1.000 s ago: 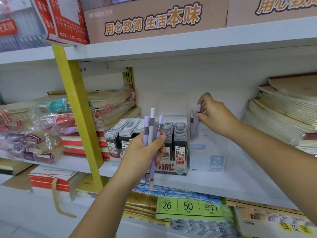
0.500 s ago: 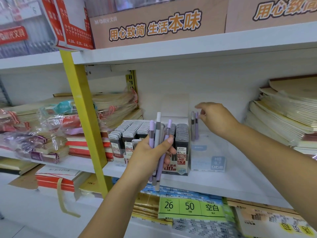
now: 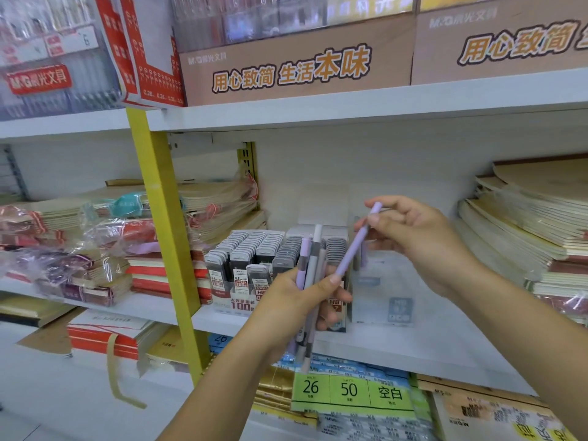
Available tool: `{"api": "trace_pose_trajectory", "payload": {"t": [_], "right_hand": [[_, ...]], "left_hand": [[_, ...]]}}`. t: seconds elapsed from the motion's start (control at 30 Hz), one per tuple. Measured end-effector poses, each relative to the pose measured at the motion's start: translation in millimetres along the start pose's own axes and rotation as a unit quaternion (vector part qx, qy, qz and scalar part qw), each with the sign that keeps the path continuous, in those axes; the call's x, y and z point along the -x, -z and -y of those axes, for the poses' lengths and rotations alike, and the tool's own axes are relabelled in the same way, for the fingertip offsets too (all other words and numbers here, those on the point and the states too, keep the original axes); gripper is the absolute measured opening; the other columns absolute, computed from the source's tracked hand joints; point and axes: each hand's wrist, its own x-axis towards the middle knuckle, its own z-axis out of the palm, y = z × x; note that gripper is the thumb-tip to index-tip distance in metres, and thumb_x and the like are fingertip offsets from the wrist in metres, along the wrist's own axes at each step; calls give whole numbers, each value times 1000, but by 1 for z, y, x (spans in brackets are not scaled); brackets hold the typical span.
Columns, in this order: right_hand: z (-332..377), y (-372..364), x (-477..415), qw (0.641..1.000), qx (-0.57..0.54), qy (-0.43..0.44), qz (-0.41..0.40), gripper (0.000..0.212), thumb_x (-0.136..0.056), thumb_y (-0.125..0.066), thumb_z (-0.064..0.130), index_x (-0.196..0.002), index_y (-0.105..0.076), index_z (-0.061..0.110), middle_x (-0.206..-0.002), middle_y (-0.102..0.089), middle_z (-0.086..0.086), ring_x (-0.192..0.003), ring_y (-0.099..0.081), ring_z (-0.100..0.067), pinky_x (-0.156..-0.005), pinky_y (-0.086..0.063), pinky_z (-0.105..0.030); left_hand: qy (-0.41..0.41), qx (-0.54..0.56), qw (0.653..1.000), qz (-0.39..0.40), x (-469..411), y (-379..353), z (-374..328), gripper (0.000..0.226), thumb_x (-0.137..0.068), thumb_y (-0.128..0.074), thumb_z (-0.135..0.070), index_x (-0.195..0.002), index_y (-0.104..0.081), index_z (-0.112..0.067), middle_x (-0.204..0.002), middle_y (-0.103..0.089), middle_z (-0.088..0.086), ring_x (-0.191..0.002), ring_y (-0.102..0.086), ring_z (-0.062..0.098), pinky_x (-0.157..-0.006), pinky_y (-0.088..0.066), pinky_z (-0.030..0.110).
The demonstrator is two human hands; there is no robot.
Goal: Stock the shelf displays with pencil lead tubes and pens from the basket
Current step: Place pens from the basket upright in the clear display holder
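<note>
My left hand (image 3: 299, 308) grips a small bunch of purple and grey pens (image 3: 308, 265), held upright in front of the lead-tube display (image 3: 251, 262). That display holds rows of dark pencil lead tubes with red and white labels. My right hand (image 3: 413, 237) pinches the upper end of one purple pen (image 3: 354, 246), which slants down to the bunch in my left hand. Behind my right hand stands a clear plastic display box (image 3: 385, 291) with two pens upright at its back left corner, partly hidden. No basket is in view.
The white shelf (image 3: 413, 345) carries stacks of wrapped notebooks at left (image 3: 95, 249) and kraft notebooks at right (image 3: 521, 224). A yellow upright post (image 3: 165, 237) divides the shelf. Brown cardboard display boxes (image 3: 296, 68) sit on the shelf above. Green price tags (image 3: 350, 389) hang below.
My right hand let go of a pen set in the clear box, came back toward my left hand, and now holds a purple pen from the bunch. The camera tilted up.
</note>
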Motion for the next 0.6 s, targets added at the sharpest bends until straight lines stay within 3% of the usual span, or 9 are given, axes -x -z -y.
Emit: {"api": "trace_pose_trajectory", "payload": {"t": [0.13, 0.2, 0.27, 0.33, 0.43, 0.6], "right_hand": [[1, 7, -3, 999, -37, -7, -3, 16, -96, -54, 5, -111, -59, 10, -86, -75, -11, -75, -72, -25, -66, -60, -29], [3, 10, -7, 996, -45, 49, -67, 14, -97, -53, 4, -105, -58, 14, -82, -75, -7, -73, -72, -23, -61, -59, -27], [5, 21, -17, 982, 39, 132, -132, 19, -98, -52, 7, -100, -55, 26, -83, -74, -1, -77, -72, -15, -61, -58, -24], [2, 27, -26, 963, 181, 165, -110, 25, -98, -53, 13, -96, -53, 37, -93, -72, -1, -84, -70, -7, -69, -57, -23], [-18, 26, -37, 931, 342, 127, -28, 20, -95, -59, 15, -95, -54, 35, -95, -70, 3, -87, -69, -5, -81, -57, -31], [-39, 28, -45, 899, 424, 112, 7, 15, -96, -57, 18, -98, -52, 31, -88, -67, 8, -83, -68, -15, -78, -55, -40]], "left_hand": [[9, 13, 1000, -1, 1, 5, 3, 40, -79, -73, -37, -109, -67, -11, -83, -74, 9, -48, -47, 11, -47, -43, 23], [11, 22, 1000, -6, 1, 5, 5, 44, -79, -72, -38, -110, -65, -8, -77, -71, 7, -47, -44, 10, -46, -40, 22], [15, 25, 1000, -7, 1, 7, 7, 44, -78, -72, -39, -108, -64, -8, -71, -65, 4, -46, -42, 9, -45, -39, 21], [18, 23, 1000, -1, 2, 10, 9, 40, -80, -71, -39, -106, -63, -10, -67, -60, 1, -46, -41, 9, -45, -38, 21], [16, 21, 1000, 0, 2, 13, 11, 39, -80, -72, -40, -106, -64, -11, -66, -58, 0, -47, -41, 9, -46, -38, 21], [9, 23, 1000, 2, 2, 16, 14, 23, -90, -69, -32, -103, -66, -13, -66, -58, -1, -48, -41, 10, -46, -39, 21]]}}
